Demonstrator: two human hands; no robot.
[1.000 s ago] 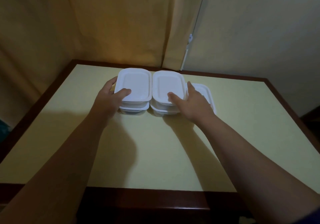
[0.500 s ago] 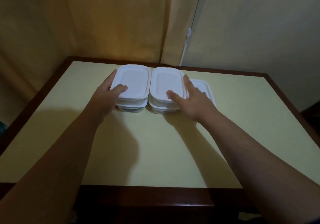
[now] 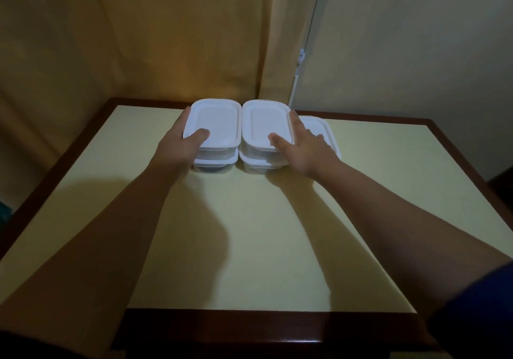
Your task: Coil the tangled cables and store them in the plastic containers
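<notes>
At the far left hangs a yellow curtain (image 3: 138,33), which runs behind the table (image 3: 249,233), a pale yellow top with a dark wood rim.

The left hand (image 3: 177,147) grasps the left stack (image 3: 215,136) of two lidded white boxes: the thumb lies on the top lid near its front left corner, and the fingers wrap along the stack's left side. The lower box shows something dark through its clear wall; whether it is a cable cannot be told.

Just beside it, touching or nearly so, stands the right stack (image 3: 263,133), also two lidded boxes. The right hand (image 3: 304,147) grasps it, with the thumb on the top lid near the front and the fingers reaching along the stack's right side.

Behind the right hand, close against the right stack, sits a single box (image 3: 319,128) with its lid on, lower than the stacks and partly hidden by the fingers.

All five boxes stand toward the far middle of the table. No loose cable shows on the tabletop.

A blue sleeve (image 3: 483,303) edges the right arm at the lower right. A pale wall (image 3: 416,53) fills the right background.
</notes>
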